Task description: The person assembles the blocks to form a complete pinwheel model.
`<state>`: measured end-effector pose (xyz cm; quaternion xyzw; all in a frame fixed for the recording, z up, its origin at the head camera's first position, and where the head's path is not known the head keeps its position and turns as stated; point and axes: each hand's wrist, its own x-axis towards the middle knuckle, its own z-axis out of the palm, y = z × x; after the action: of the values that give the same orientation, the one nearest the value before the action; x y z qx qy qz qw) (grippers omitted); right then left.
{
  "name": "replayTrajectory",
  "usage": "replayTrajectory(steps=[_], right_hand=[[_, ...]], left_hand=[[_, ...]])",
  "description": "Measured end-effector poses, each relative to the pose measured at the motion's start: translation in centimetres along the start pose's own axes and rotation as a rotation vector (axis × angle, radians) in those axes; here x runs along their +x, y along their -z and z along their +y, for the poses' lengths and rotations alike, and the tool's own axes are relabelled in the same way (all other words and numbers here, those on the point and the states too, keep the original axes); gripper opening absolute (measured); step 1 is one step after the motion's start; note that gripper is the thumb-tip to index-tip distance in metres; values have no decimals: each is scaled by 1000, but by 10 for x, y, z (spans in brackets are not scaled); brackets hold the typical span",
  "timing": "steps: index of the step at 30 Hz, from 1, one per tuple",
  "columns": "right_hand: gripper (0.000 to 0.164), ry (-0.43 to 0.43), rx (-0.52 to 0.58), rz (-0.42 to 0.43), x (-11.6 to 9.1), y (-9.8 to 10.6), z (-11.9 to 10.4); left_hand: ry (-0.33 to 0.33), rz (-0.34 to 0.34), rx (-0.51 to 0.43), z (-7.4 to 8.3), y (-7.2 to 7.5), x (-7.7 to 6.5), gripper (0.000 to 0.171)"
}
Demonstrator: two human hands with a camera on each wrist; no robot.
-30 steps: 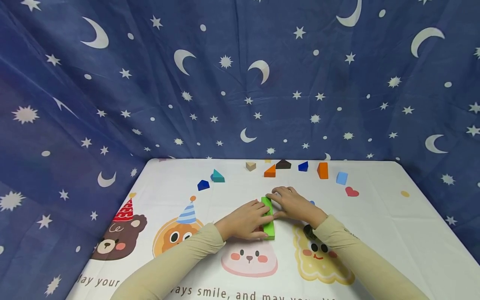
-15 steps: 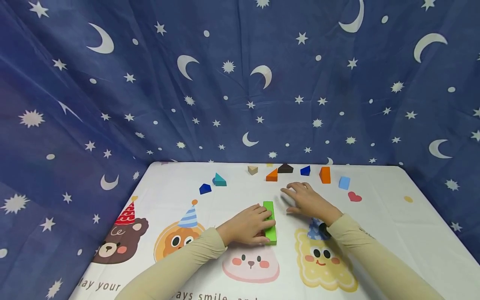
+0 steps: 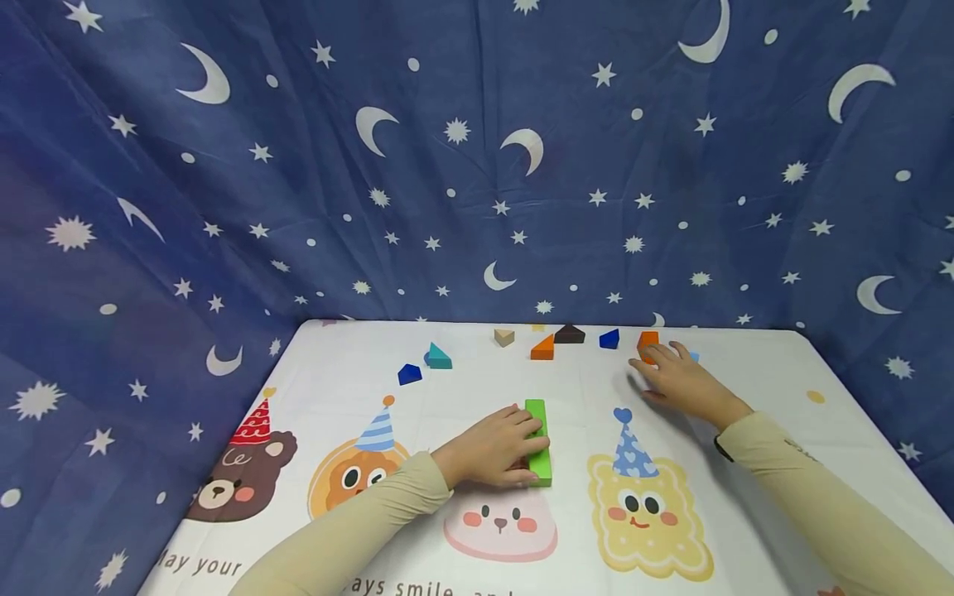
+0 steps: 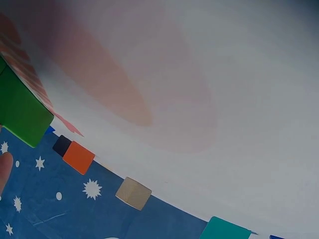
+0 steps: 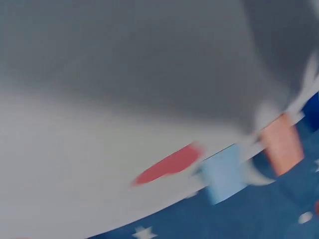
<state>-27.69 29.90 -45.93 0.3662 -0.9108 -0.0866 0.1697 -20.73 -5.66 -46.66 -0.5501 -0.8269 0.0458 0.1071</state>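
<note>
My left hand (image 3: 493, 448) lies over a long green block (image 3: 541, 473) on the table, its fingers bent across the top and the thumb by the near end. The green block (image 4: 24, 112) also fills the left edge of the left wrist view. Farther right, my right hand (image 3: 687, 384) reaches with spread fingers just in front of an orange block (image 3: 647, 338), partly covering it; nothing is held. A light blue block (image 3: 694, 357) shows only as a sliver behind that hand. The blurred right wrist view has the light blue block (image 5: 223, 174) and the orange block (image 5: 282, 144) apart from each other.
Along the far side lie a dark blue block (image 3: 609, 338), a dark brown block (image 3: 570, 334), an orange triangle (image 3: 543, 348) and a beige block (image 3: 504, 337). Farther left are a teal triangle (image 3: 439, 357) and another blue block (image 3: 409, 375). A starry curtain (image 3: 462, 165) hangs behind.
My right hand has left the green block and moved right and away from me to the orange block. The left hand has stayed on the green block.
</note>
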Motion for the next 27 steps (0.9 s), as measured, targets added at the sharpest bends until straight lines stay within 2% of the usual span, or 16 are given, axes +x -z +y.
replayTrajectory(steps=[4, 7, 10, 13, 18, 27], right_hand=[[48, 12, -37, 36, -12, -7, 21], [48, -4, -53, 38, -20, -10, 34], [51, -39, -81, -12, -27, -11, 45], [59, -93, -103, -102, -33, -12, 53], [73, -182, -78, -210, -38, -15, 58], [66, -195, -80, -236, -36, -21, 60]], left_hand=[[-1, 6, -2, 0, 0, -1, 43], [-2, 12, -3, 0, -1, -1, 43], [2, 10, -6, 0, -1, -1, 43], [7, 3, -9, 1, -1, -1, 43], [15, -11, -8, 2, 0, -1, 43], [27, -33, -3, 3, -2, -1, 46]])
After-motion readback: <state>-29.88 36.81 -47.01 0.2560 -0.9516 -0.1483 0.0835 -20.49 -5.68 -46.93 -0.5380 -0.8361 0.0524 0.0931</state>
